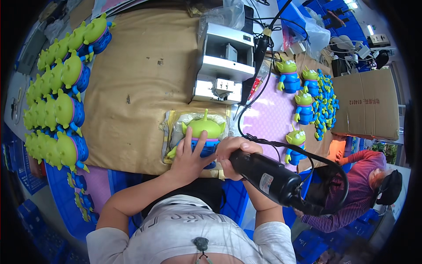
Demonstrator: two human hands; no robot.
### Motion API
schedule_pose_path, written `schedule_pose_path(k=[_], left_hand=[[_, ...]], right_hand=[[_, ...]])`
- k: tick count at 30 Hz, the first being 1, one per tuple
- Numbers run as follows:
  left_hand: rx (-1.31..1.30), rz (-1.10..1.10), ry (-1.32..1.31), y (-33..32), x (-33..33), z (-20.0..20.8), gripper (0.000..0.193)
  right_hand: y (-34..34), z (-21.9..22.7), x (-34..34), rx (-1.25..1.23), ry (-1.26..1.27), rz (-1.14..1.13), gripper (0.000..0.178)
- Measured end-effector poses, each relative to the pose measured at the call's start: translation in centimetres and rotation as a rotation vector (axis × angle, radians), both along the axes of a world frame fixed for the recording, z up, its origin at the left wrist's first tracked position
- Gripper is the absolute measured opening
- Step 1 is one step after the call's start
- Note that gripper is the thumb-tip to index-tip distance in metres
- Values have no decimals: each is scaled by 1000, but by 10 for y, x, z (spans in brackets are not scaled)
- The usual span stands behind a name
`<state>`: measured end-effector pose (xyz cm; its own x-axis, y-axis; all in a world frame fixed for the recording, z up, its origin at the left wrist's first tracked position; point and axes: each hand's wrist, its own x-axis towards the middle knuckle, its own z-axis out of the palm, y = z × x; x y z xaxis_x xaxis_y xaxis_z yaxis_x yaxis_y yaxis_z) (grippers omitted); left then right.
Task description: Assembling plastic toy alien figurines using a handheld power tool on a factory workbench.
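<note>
A green and blue alien toy figure [204, 128] lies face down on a square pad [175, 119] covered in clear plastic, at the bench's near edge. My left hand [188, 160] rests over its blue body, index and middle fingers stretched apart, holding it against the pad. Wrapped round the front end of a black corded power tool [263, 176] are the fingers of my right hand [233, 154], just right of the figure. The tool slants down to the right, its cable looping from the rear end. My hands hide its tip and the figure's lower part.
Rows of similar figures [65, 110] stand along the left. More figures [303, 108] and a blue-green pile of parts [324, 101] lie right. A silver machine [226, 66] stands behind the pad, with black cables alongside. A cardboard box [367, 103] and a person [351, 189] are farther right.
</note>
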<state>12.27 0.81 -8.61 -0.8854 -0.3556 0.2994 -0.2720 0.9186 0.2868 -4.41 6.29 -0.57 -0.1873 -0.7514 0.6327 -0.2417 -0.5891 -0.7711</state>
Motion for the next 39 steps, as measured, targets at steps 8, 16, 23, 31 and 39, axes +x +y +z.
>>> schedule_pose_path(k=[8, 16, 23, 31, 39], left_hand=[[107, -69, -42, -10, 8, 21, 52], [629, 161, 327, -23, 54, -25, 73], [564, 213, 402, -27, 53, -54, 62], [560, 197, 413, -29, 55, -59, 57], [459, 161, 486, -34, 36, 13, 49]], right_hand=[[0, 16, 6, 146, -41, -56, 55], [-78, 63, -46, 94, -199, -408, 58], [-131, 43, -68, 299, -213, -470, 54], [-100, 72, -28, 399, -344, -349, 73], [-55, 89, 19, 318, -377, -88, 84]])
